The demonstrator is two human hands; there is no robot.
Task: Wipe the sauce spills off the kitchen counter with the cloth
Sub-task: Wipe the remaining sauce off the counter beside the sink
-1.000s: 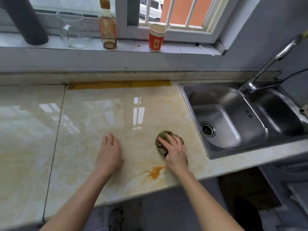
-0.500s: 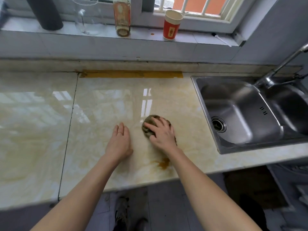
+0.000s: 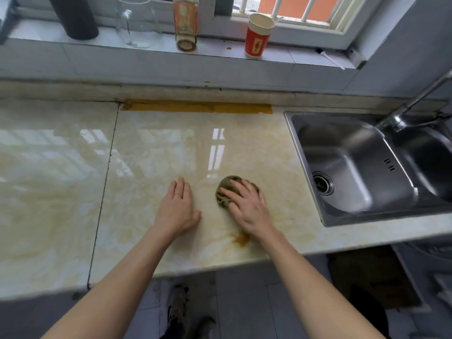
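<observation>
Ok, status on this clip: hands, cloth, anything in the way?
Left hand flat on counter, empty. Right hand pressing cloth down, fingers spread. Sauce spill unwiped by right wrist, near front edge. Nothing blocking it.

Right hand (image 3: 247, 206) pressed flat on the bunched cloth (image 3: 226, 192) mid-counter (image 3: 151, 155), left hand (image 3: 177, 207) lay flat just beside it. An orange sauce spill (image 3: 242, 239) sat near the front edge, by the right wrist. Sink (image 3: 354, 167) at the right end.
</observation>
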